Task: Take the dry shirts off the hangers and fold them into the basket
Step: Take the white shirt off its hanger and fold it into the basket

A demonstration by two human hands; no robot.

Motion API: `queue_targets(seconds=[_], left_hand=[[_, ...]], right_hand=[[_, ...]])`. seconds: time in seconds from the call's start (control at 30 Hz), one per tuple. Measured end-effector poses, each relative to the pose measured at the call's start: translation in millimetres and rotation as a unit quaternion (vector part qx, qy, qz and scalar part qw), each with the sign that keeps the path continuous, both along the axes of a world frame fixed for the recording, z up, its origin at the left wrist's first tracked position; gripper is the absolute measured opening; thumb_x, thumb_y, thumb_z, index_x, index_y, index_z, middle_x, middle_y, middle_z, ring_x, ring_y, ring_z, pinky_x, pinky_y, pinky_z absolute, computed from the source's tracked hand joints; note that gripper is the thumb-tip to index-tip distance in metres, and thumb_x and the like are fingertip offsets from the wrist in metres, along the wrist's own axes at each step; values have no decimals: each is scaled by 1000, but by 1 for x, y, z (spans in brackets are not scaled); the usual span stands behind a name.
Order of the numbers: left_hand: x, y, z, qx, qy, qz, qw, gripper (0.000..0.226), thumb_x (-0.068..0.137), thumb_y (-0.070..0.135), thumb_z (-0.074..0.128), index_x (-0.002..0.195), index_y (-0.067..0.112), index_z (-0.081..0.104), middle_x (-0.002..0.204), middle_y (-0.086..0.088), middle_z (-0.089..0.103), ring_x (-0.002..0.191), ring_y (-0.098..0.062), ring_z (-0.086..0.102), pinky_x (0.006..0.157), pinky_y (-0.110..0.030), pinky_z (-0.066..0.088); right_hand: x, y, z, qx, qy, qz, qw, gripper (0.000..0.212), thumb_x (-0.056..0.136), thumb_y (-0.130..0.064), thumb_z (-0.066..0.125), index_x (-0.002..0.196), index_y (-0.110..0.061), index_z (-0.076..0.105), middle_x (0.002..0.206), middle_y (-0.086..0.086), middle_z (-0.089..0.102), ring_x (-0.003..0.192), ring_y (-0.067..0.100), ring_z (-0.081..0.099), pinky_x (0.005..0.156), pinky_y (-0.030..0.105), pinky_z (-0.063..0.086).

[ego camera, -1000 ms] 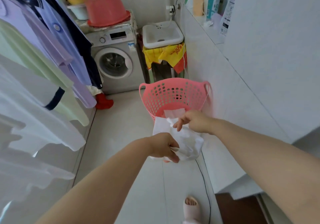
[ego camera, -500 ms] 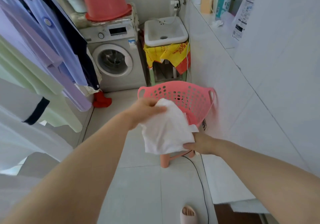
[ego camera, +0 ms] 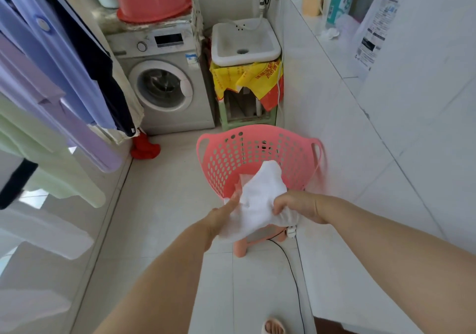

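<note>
A grey front-loading washing machine (ego camera: 164, 86) stands against the far wall, with a salmon-red plastic basin (ego camera: 152, 1) upside down on its top. Just beside it to the right, a white square sink (ego camera: 243, 42) sits on a pale green stand (ego camera: 226, 117), which is draped with a yellow and red printed plastic sheet (ego camera: 247, 78). A crumpled red cloth (ego camera: 144, 148) lies on the white tiled floor (ego camera: 167, 204) near the machine's base, and a thin black cable (ego camera: 296, 282) runs along the floor by the right-hand wall.

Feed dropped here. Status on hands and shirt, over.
Left hand, right hand both gripping white shirt. Shirt bunched at pink basket near rim, not in. Path clear.
</note>
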State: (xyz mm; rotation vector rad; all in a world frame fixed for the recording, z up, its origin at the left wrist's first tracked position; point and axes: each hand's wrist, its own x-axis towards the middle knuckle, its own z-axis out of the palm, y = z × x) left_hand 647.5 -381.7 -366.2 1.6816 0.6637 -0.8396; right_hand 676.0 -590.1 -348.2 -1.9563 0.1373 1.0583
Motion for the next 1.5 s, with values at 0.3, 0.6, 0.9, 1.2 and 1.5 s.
queue_targets(seconds=[0.3, 0.6, 0.9, 1.2, 1.5], left_hand=[[-6, 0, -17, 100, -12, -80, 992, 32, 95, 22, 55, 117, -1, 54, 100, -10, 58, 85, -23, 56, 78, -33, 54], [-4, -1, -17, 284, -52, -189, 938, 50, 94, 43, 50, 129, 6, 46, 120, -11, 57, 101, -30, 60, 84, -35, 53], [9, -46, 6, 365, -297, -441, 764, 74, 74, 46, 73, 134, 18, 39, 125, -4, 60, 118, -26, 55, 102, -38, 35], [55, -3, 81, 148, -260, -208, 931, 29, 85, 18, 70, 113, 10, 65, 110, -9, 69, 103, -28, 64, 90, -36, 49], [66, 52, 188, 156, -222, -49, 961, 34, 84, 25, 72, 115, 14, 65, 105, -9, 70, 97, -31, 66, 91, -46, 51]], right_hand=[[-17, -17, -48, -94, -55, -86, 990, 67, 95, -19, 53, 151, -16, 17, 152, 8, 31, 131, 28, 42, 94, 30, 39], [-33, -3, -44, -358, -325, 266, 834, 41, 85, -26, 59, 126, -21, 55, 127, 7, 45, 120, 26, 46, 93, 33, 40], [-5, 24, -2, -273, -414, 263, 828, 33, 83, -35, 57, 113, -22, 55, 103, -1, 68, 99, 24, 60, 93, 33, 33], [34, 14, 19, -59, -253, 104, 960, 68, 65, -23, 79, 126, -24, 52, 112, -5, 64, 98, 17, 60, 82, 32, 49], [59, 24, 59, -195, -403, -18, 894, 28, 82, -36, 64, 100, -15, 61, 94, 4, 66, 86, 22, 61, 74, 36, 50]])
